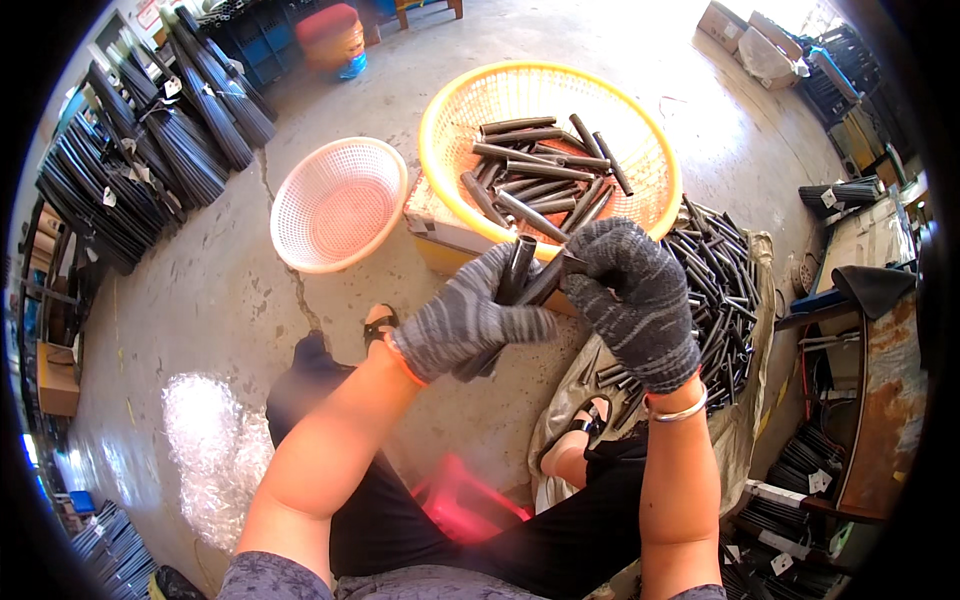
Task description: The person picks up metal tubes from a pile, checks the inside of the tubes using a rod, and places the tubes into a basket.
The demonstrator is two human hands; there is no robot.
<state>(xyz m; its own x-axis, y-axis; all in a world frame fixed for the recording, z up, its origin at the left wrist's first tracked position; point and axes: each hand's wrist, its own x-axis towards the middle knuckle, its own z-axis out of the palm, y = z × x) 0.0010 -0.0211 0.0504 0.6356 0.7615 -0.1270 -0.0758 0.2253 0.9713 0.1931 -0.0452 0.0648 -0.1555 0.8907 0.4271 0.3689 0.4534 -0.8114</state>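
Many black tubes (pixel 530 215) lie within the basket rim (pixel 530 66) and on cloth (pixel 738 440), work seemingly unfinished, left hand's (pixel 460 318) fingers wrapping two, right hand's (pixel 640 310) curled, grip unclear.

Head cam: wide fisheye, pitched down.
Above lap (pixel 390 530); left hand (pixel 450 325), right hand (pixel 635 300) close, concrete floor (pixel 150 320) farther.

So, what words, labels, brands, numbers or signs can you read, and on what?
None is readable.
White tags on black rod bundles at left: too small.
Pale tags on dark bundles at right: too small.
Red and white sign, upper left: too small.
Black tubes in left hand: no visible text.
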